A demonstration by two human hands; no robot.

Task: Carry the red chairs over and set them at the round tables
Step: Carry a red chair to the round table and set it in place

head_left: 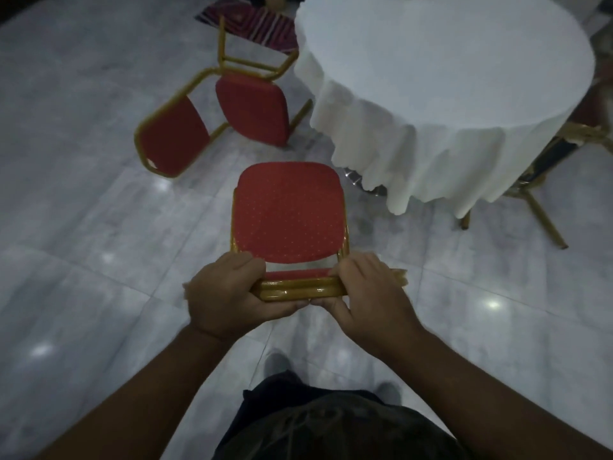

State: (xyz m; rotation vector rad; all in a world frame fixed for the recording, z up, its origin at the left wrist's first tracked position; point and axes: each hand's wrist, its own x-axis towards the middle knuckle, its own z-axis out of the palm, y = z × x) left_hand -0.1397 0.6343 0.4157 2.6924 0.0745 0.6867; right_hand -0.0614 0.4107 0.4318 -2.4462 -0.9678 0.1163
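We grip the red chair [288, 212] by its gold top rail, left hand [223, 290] and right hand [367, 293] wrapped tight for balance, just short of the white-draped round table [457, 78]; another chair [212, 121] lies tipped nearby.

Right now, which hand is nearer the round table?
Right. The right hand grips the held chair's backrest on the side toward the round table; the left hand grips the far side, farther from it.
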